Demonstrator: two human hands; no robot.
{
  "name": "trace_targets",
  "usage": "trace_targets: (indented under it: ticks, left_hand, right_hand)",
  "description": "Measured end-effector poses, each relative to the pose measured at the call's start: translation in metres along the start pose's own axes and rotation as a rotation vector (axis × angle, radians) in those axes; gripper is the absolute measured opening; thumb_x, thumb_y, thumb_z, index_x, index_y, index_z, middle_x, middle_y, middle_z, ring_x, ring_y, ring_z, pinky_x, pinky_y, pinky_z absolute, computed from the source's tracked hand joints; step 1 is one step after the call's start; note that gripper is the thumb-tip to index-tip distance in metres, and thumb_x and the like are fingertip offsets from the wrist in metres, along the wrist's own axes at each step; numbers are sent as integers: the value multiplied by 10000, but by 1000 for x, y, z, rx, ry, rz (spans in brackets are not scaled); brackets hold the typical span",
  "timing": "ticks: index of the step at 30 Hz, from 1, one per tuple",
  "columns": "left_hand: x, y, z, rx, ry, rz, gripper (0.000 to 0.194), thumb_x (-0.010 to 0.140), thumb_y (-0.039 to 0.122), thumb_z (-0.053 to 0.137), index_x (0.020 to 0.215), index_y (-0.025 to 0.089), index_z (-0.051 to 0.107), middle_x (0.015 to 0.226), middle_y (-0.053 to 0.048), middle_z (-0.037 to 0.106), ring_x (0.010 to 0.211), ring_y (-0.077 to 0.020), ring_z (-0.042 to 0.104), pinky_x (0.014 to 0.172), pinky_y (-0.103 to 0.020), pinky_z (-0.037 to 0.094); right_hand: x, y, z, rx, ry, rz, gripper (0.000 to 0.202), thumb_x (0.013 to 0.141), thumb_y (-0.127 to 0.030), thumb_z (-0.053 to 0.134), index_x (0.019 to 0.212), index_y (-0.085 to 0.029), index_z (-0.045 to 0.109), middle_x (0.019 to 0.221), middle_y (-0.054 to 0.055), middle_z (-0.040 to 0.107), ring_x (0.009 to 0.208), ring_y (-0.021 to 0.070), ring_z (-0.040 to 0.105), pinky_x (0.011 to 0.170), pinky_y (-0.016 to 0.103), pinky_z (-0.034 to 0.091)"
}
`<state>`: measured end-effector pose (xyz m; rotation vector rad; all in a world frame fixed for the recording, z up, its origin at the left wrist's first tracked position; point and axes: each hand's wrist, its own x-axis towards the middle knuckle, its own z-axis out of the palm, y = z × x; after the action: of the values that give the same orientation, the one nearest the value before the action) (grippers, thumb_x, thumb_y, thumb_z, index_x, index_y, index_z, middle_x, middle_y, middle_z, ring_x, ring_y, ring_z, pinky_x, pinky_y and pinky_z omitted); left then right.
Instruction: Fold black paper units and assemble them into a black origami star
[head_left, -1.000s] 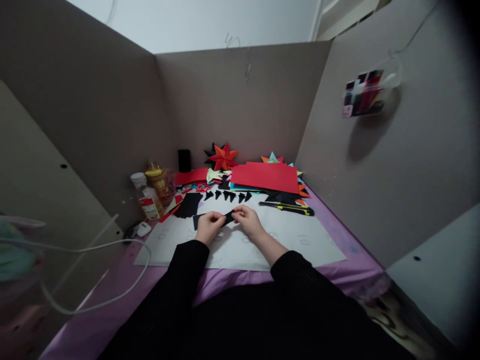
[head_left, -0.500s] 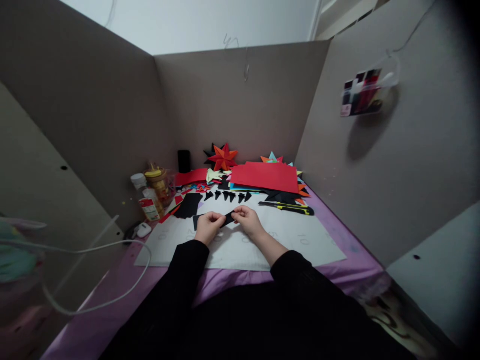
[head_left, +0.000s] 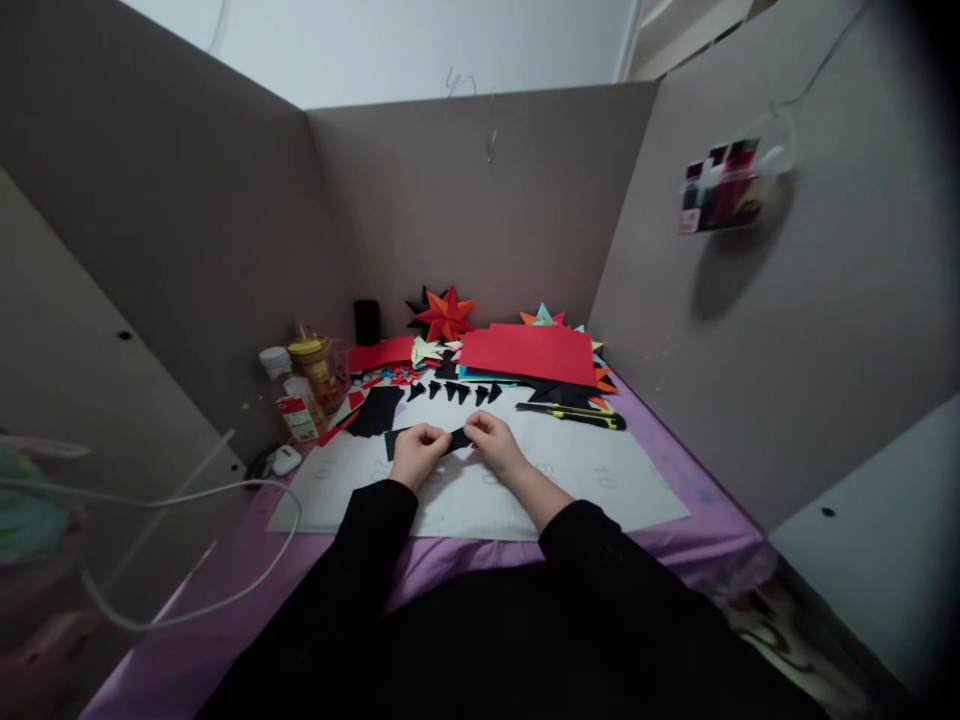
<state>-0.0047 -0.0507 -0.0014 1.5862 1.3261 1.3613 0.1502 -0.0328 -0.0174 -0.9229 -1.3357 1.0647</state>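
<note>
A black paper strip (head_left: 459,438) is pinched in the closed fingertips of the left hand (head_left: 416,452) and right hand (head_left: 493,445), over a white sheet (head_left: 480,512). Folded black pieces (head_left: 451,391) are lined up beyond the hands, a knife (head_left: 592,417) laid rightward.

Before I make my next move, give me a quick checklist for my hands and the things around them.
1. Left hand gripping the black paper strip: ok.
2. Right hand pinching the strip's right end: ok.
3. Yellow-and-black utility knife lying apart from both hands: ok.
4. Small folded black paper pieces clear of the fingers: ok.
5. Strip's creases aligned: cannot tell, too small.
</note>
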Motion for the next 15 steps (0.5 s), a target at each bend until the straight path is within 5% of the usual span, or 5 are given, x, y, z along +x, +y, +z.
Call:
trace_targets:
  ticks: [15]
  left_hand:
    - [0, 11, -3, -30, 40, -60, 171, 623, 310, 666, 600, 145, 633, 614, -35, 647, 605, -147, 578, 577, -249, 445]
  right_hand:
    - [1, -5, -5, -63, 132, -123, 161, 721, -351, 546, 673, -200, 515, 598, -27, 458, 559, 125, 428, 553, 250, 372]
